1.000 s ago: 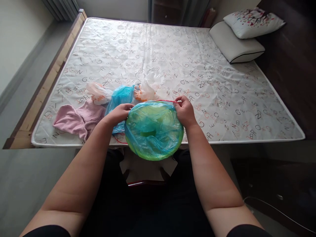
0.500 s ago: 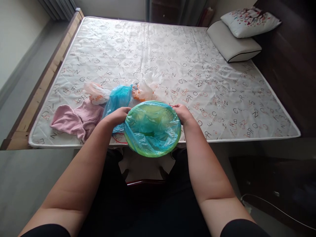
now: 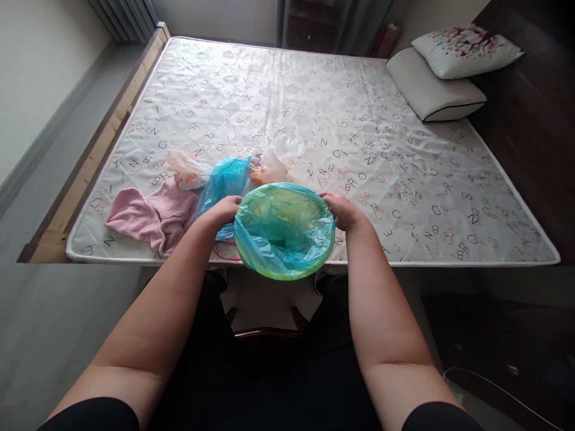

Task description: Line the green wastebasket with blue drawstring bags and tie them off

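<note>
A round green trash bin (image 3: 287, 275), tipped so that I look into its mouth, is between my hands at the near edge of the mattress. A thin blue plastic bag (image 3: 287, 239) lines it and is folded over its rim. My left hand (image 3: 226, 211) is closed on the rim's left side, fingertips partly hidden. On the right side, my right hand (image 3: 340, 209) grips the rim and bag edge with bent fingers. Just behind the left hand lies another crumpled blue plastic bag (image 3: 229, 173). A red drawstring (image 3: 221, 251) shows beside the bin.
A pink cloth (image 3: 153, 212) and white-and-orange plastic bags (image 3: 186, 169) lie on the letter-printed mattress (image 3: 323, 108). Two pillows (image 3: 435, 84) are stacked at its far right. A wooden bed frame (image 3: 94, 143) runs along the left, and a stool (image 3: 263, 302) is below the bin.
The view has shifted slightly, so the bed and the things on it appear a little further right. Both hands keep their hold at the bin's rim; the right fingers have moved slightly.
</note>
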### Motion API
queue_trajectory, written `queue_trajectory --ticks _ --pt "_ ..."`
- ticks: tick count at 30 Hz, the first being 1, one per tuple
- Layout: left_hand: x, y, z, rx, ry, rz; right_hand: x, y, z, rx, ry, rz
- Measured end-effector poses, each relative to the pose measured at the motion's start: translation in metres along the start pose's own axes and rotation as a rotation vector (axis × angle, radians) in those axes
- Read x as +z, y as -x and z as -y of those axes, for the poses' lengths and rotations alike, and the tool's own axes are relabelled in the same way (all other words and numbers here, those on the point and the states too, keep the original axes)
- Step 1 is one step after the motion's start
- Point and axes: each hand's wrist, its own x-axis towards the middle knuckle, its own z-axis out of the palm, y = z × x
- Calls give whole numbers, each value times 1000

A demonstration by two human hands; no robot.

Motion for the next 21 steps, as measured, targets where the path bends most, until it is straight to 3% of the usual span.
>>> queue_trajectory --ticks 3,7,11,14,17,21 --pt "-1 4 -5 -65 94 -32 1 1 5 -45 -90 -31" --pt "0 5 -15 -14 240 -60 6 6 5 -254 41 -42" --pt "12 2 -22 135 244 -187 8 12 4 -165 55 96" --pt "24 4 -24 176 113 -103 7 15 5 -113 18 104" --pt "29 7 -23 111 42 -50 4 16 5 -96 74 72" --pt "24 10 -21 59 121 106 2 12 0 -73 131 47"
